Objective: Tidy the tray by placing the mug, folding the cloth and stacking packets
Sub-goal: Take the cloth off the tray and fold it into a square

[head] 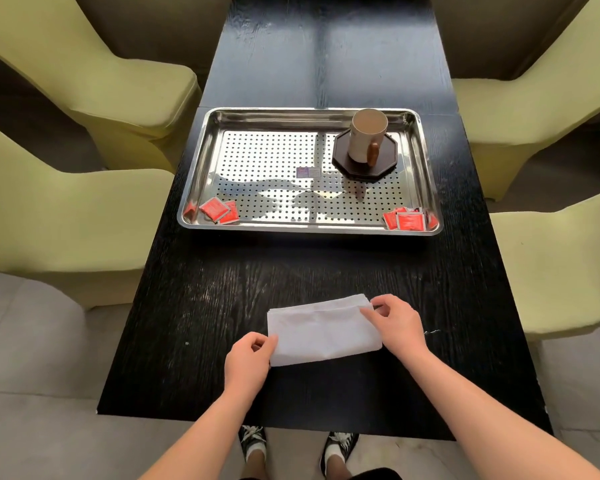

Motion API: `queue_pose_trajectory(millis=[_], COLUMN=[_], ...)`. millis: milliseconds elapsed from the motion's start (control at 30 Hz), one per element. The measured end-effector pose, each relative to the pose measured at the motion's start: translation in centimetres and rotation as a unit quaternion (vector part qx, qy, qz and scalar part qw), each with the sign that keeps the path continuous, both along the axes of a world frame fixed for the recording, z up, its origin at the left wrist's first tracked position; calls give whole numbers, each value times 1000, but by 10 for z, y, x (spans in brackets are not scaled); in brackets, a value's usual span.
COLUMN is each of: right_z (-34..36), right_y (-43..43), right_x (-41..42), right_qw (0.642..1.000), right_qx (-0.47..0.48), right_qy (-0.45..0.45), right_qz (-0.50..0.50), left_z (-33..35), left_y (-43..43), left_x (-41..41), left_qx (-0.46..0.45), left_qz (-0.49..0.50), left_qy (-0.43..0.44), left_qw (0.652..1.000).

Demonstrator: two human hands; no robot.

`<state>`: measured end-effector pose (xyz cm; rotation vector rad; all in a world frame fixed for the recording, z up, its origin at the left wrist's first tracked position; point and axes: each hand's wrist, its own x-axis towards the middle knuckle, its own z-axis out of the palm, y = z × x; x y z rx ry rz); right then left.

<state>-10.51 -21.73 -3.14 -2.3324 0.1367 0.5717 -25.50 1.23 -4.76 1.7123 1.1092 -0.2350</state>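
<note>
Black wood-grain table (pixel 187 323) runs away from the person, flanked by four chairs (pixel 94 81) in smooth yellow-green covers, two on each side, over a pale tiled floor (pixel 32 341). On the near part of the table lies the one cloth (pixel 323 330): white, soft, folded into a thick oblong, slightly skewed, with layered edges showing at its far right corner. The left hand (pixel 248 356) pinches its near left corner between thumb and curled fingers; the right hand (pixel 395 322) pinches the far right corner the same way. Farther out sits one rectangular tray (pixel 309 110) of shiny steel with rounded corners and a perforated insert bearing a small purple sticker (pixel 308 172). In its far right part one cream cylindrical mug (pixel 366 136) with a brown handle (pixel 373 154) stands upright on one dark octagonal coaster (pixel 388 157). Red packets (pixel 215 208), flat and square with pale edges, lie in two clusters well apart, one in the tray's near left corner, one in its near right corner. They overlap and mirror in the tray wall, so at least two per cluster can be counted, no more with certainty. Two dark shoes (pixel 253 439) show below the table edge.
</note>
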Motion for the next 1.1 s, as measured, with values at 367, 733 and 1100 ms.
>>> queue_pose_trajectory(millis=[367, 733, 1100], right_z=[2, 4, 22], right_y=[9, 16, -19], right_x=[8, 15, 4], right_qw=[988, 978, 983], right_qx=[-66, -150, 70], right_qy=[-86, -70, -12], right_qz=[111, 127, 169], left_z=[0, -5, 8], left_y=[-6, 6, 6], left_x=[20, 36, 13], left_qx=[42, 30, -127], left_qz=[17, 44, 2], left_qy=[-38, -10, -159], left_qw=[998, 999, 979])
